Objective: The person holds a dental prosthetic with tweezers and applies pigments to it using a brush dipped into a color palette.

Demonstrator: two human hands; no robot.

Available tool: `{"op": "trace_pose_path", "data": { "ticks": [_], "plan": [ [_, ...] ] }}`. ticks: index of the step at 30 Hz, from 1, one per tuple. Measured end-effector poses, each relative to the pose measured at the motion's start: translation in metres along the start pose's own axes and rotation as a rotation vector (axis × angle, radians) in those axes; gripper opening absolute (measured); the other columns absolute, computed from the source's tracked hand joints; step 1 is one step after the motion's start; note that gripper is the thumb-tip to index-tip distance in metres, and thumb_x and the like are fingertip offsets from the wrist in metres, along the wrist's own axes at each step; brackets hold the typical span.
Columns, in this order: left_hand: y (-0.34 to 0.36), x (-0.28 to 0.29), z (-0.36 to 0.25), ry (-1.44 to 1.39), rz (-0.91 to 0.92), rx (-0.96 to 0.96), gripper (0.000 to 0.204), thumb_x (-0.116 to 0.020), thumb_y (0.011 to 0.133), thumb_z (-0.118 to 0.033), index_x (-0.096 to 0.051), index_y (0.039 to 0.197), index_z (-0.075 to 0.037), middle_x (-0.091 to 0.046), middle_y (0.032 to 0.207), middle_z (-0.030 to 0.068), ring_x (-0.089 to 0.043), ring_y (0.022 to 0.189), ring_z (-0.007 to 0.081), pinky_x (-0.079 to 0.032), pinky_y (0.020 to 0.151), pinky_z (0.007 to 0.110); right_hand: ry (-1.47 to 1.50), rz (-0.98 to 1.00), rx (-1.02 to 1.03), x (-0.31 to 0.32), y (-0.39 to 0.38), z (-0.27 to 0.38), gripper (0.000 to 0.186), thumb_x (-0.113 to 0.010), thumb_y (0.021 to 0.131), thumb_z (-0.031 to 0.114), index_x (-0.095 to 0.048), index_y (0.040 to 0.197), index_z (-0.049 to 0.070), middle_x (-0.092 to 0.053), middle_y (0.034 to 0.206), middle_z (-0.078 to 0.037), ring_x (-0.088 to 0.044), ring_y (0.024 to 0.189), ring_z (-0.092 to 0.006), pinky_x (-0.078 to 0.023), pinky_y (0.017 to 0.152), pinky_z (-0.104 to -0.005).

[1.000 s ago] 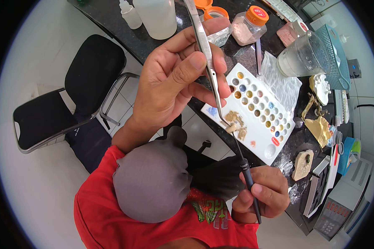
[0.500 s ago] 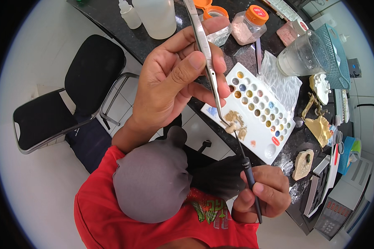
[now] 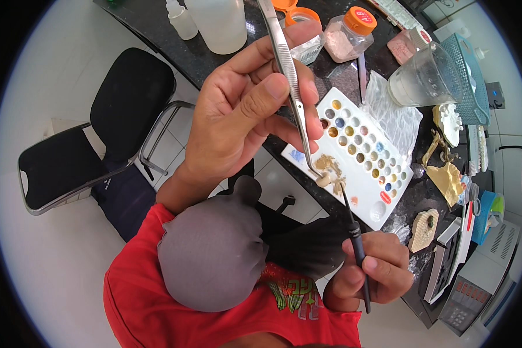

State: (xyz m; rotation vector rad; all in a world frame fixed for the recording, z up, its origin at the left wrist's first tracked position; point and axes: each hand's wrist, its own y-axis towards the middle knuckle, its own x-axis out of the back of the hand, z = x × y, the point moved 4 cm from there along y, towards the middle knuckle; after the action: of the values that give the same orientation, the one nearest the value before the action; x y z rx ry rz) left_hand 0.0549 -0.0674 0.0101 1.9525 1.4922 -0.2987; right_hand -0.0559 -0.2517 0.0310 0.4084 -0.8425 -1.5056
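Observation:
My left hand [image 3: 232,122] is closed around long metal tweezers [image 3: 286,62], with fingers and thumb on the ridged shanks. The bent tips grip a small cream-coloured piece like a dental crown [image 3: 323,181], in line with the lower left part of a white mixing palette [image 3: 359,203]. My right hand [image 3: 380,267] pinches a slim black-handled brush [image 3: 358,245]. Its dark tip lies just right of the crown, apart from it, by a smear of beige paste [image 3: 330,165]. Whether the tip touches the palette I cannot tell. Small wells of coloured stain fill the palette's upper right.
Orange-lidded jars [image 3: 349,36] and a white bottle [image 3: 217,26] stand at the back. On the right are a clear cup [image 3: 420,84], a teal basket [image 3: 475,93], a honeycomb tray [image 3: 423,231] and a small furnace-like unit [image 3: 472,290]. A black chair [image 3: 130,104] stands left.
The brush and my right hand have shifted a little to the right, taking the tip off the crown and over to the paste. My left hand with the tweezers has barely moved.

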Motion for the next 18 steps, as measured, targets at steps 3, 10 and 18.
{"op": "trace_pose_path", "data": {
  "ticks": [3, 10, 18],
  "plan": [
    [-0.0006, 0.0014, 0.0020, -0.031, 0.056, -0.014, 0.059, -0.048, 0.093, -0.022, -0.021, 0.134, 0.010, -0.053, 0.086, 0.0060, -0.060, 0.068, 0.0129, -0.054, 0.052, 0.024, -0.002, -0.005, 0.005, 0.0003, 0.0010, -0.0008, 0.022, -0.069, 0.068, 0.003, -0.055, 0.086, 0.001, -0.057, 0.067, -0.010, -0.060, 0.053, -0.0191, -0.050, 0.046, -0.0259],
    [-0.0037, 0.0028, 0.0011, -0.125, 0.088, 0.039, 0.054, -0.048, 0.092, -0.018, -0.024, 0.136, 0.004, -0.057, 0.092, 0.0109, -0.064, 0.077, 0.0204, -0.057, 0.060, 0.029, 0.020, 0.027, 0.052, -0.0012, 0.0015, -0.0032, 0.022, -0.069, 0.068, 0.003, -0.054, 0.085, 0.000, -0.056, 0.067, -0.010, -0.058, 0.052, -0.0179, -0.051, 0.045, -0.0244],
    [-0.0035, 0.0021, 0.0013, -0.129, 0.077, 0.045, 0.053, -0.048, 0.093, -0.018, -0.025, 0.136, 0.003, -0.056, 0.092, 0.0107, -0.064, 0.077, 0.0202, -0.057, 0.060, 0.028, 0.010, 0.042, 0.016, -0.0008, 0.0018, -0.0019, 0.023, -0.070, 0.069, 0.004, -0.054, 0.085, 0.000, -0.056, 0.068, -0.010, -0.059, 0.053, -0.0183, -0.051, 0.046, -0.0251]
  ]
}}
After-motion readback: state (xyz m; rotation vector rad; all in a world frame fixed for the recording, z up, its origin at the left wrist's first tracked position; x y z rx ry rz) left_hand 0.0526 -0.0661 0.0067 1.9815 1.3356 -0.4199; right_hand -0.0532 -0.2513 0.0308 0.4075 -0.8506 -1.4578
